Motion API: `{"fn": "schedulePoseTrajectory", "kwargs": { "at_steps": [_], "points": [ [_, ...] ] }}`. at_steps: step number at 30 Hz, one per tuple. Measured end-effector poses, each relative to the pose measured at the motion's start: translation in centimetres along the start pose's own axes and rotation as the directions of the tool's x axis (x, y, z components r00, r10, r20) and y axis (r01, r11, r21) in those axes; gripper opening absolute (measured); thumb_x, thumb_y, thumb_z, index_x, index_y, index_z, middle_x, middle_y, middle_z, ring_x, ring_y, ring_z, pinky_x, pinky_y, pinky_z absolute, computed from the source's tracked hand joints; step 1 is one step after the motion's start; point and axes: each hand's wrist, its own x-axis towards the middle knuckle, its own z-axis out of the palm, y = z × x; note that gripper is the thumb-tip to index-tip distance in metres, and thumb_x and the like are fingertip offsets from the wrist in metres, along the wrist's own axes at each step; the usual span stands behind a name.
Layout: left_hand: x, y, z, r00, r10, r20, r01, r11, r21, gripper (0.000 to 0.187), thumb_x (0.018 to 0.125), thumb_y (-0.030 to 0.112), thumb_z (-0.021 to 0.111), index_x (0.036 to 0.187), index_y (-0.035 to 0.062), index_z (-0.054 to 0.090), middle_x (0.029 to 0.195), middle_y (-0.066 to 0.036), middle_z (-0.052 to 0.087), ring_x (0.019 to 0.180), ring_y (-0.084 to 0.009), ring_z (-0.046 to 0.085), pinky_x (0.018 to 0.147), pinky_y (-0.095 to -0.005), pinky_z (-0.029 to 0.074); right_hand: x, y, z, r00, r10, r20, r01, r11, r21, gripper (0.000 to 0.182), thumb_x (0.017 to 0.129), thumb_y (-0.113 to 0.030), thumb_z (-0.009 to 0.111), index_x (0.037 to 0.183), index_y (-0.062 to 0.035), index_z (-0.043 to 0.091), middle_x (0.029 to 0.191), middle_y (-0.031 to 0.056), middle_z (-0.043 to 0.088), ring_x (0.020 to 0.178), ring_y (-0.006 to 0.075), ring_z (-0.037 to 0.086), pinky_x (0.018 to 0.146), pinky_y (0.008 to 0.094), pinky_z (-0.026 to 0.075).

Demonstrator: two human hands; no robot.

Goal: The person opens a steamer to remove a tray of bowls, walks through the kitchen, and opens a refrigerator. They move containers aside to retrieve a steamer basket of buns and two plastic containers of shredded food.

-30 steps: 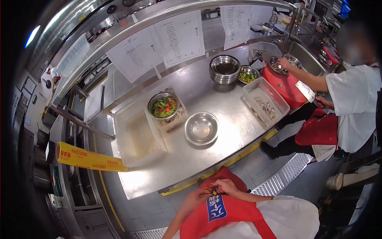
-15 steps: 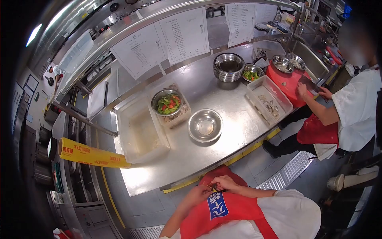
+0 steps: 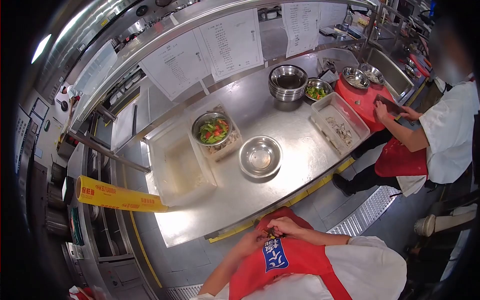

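In front of the red apron (image 3: 300, 257), my left hand (image 3: 254, 241) and my right hand (image 3: 284, 226) are close together, fingers bent inward. Between the fingertips is something small and dark with a touch of yellow, too small to name. Both hands are below the near edge of the steel table (image 3: 227, 187). Nearest to them on the table stands a steel bowl (image 3: 260, 157) with nothing in it. Behind it to the left, a bowl of cut green and red vegetables (image 3: 213, 131) rests on a plastic tub of pale pieces (image 3: 225, 151).
A large clear tub (image 3: 182, 165) and a yellow cling-film roll (image 3: 120, 196) are at the left. Stacked bowls (image 3: 287, 85) and a tub of grey pieces (image 3: 340, 125) stand farther right. A co-worker (image 3: 445, 130) holds a cleaver (image 3: 389, 105) over a red board (image 3: 361, 102).
My hands stay together at the apron with little movement. The view has shifted slightly, so the table things appear a bit farther right. The co-worker's cleaver hand has moved slightly.
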Motion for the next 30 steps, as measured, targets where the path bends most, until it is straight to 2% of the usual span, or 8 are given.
{"fn": "schedulePoseTrajectory", "kwargs": {
  "at_steps": [2, 5, 8, 9, 12, 24, 26, 30],
  "points": [
    [-0.1, 0.2, 0.0, 0.999, -0.038, -0.016, 0.038, 0.999, 0.036, 0.022, 0.084, 0.019, 0.059, 0.096, 0.001, 0.061, 0.081, -0.01, 0.063, 0.072, -0.0134, 0.056, 0.066, -0.028, 0.046, 0.3, 0.0, -0.1, 0.999, 0.014, 0.036, -0.014, 1.0, 0.018, 0.029, 0.077, -0.012, 0.059, 0.054, -0.0068, 0.044, 0.046, 0.0021, 0.039, 0.043, 0.0128, 0.039, 0.044, 0.0277, 0.032],
    [-0.1, 0.0, -0.1, 0.999, -0.023, -0.037, 0.024, 0.999, 0.046, 0.022, 0.084, 0.02, 0.059, 0.095, 0.0009, 0.062, 0.081, -0.01, 0.063, 0.072, -0.0125, 0.056, 0.066, -0.0276, 0.046, 0.8, 0.0, -0.2, 0.996, 0.032, 0.079, -0.027, 0.998, -0.059, 0.018, 0.079, -0.015, 0.056, 0.065, -0.0037, 0.058, 0.047, 0.0014, 0.043, 0.041, 0.0105, 0.041, 0.04, 0.0262, 0.029],
    [-0.2, 0.0, -0.2, 0.998, -0.036, -0.047, 0.038, 0.999, 0.035, 0.023, 0.084, 0.02, 0.06, 0.095, 0.0007, 0.062, 0.082, -0.01, 0.063, 0.073, -0.0123, 0.057, 0.066, -0.0273, 0.046, 1.2, -0.3, 0.0, 0.995, 0.032, 0.091, -0.023, 0.995, -0.094, 0.016, 0.079, -0.014, 0.057, 0.069, -0.0024, 0.06, 0.047, 0.0009, 0.043, 0.041, 0.0096, 0.039, 0.04, 0.0256, 0.029],
    [-0.2, 0.0, -0.2, 0.998, -0.051, -0.047, 0.053, 0.998, 0.031, 0.023, 0.084, 0.02, 0.06, 0.095, 0.0006, 0.062, 0.082, -0.01, 0.063, 0.073, -0.0123, 0.057, 0.067, -0.0271, 0.046, 1.2, -0.5, 0.1, 0.995, 0.044, 0.094, -0.034, 0.993, -0.11, 0.016, 0.08, -0.013, 0.057, 0.069, -0.0023, 0.06, 0.047, 0.0009, 0.043, 0.041, 0.0094, 0.039, 0.04, 0.0254, 0.029],
    [-0.1, -0.4, -0.1, 0.996, -0.053, -0.068, 0.051, 0.998, -0.03, 0.025, 0.08, 0.024, 0.062, 0.094, 0.0027, 0.062, 0.084, -0.014, 0.063, 0.077, -0.0217, 0.062, 0.069, -0.032, 0.047, 1.3, -1.0, 0.1, 0.991, 0.067, 0.118, -0.049, 0.987, -0.153, 0.016, 0.08, -0.013, 0.057, 0.068, -0.0019, 0.059, 0.047, 0.0011, 0.044, 0.041, 0.0091, 0.039, 0.041, 0.025, 0.029],
    [0.3, 0.5, -0.2, 1.0, -0.001, -0.029, -0.001, 0.999, -0.052, 0.026, 0.079, 0.022, 0.063, 0.094, 0.0012, 0.062, 0.08, -0.013, 0.062, 0.074, -0.0183, 0.06, 0.068, -0.0304, 0.046, 0.8, -1.1, -0.9, 0.986, 0.067, 0.152, -0.021, 0.957, -0.288, 0.019, 0.078, -0.015, 0.06, 0.063, -0.0032, 0.058, 0.048, 0.0011, 0.045, 0.043, 0.0086, 0.038, 0.044, 0.0251, 0.032],
    [0.1, 1.5, -0.4, 0.999, -0.04, 0.007, 0.04, 0.999, -0.002, 0.023, 0.082, 0.018, 0.06, 0.097, 0.0016, 0.062, 0.085, -0.011, 0.064, 0.076, -0.0156, 0.059, 0.069, -0.0281, 0.046, -0.1, -1.8, -0.7, 0.987, 0.05, 0.152, 0.005, 0.94, -0.341, 0.02, 0.077, -0.016, 0.06, 0.061, -0.0038, 0.057, 0.048, 0.0009, 0.044, 0.043, 0.0085, 0.038, 0.044, 0.0252, 0.032],
    [0.3, 2.0, -0.3, 0.999, -0.046, 0.009, 0.045, 0.997, 0.064, 0.022, 0.083, 0.017, 0.06, 0.099, 0.0024, 0.062, 0.088, -0.01, 0.064, 0.077, -0.0148, 0.059, 0.071, -0.0274, 0.047, 0.3, -0.9, -1.2, 0.986, 0.038, 0.16, 0.01, 0.958, -0.286, 0.022, 0.076, -0.017, 0.06, 0.059, -0.0044, 0.057, 0.049, 0.0003, 0.045, 0.042, 0.008, 0.038, 0.042, 0.0245, 0.031]
  ]
}}
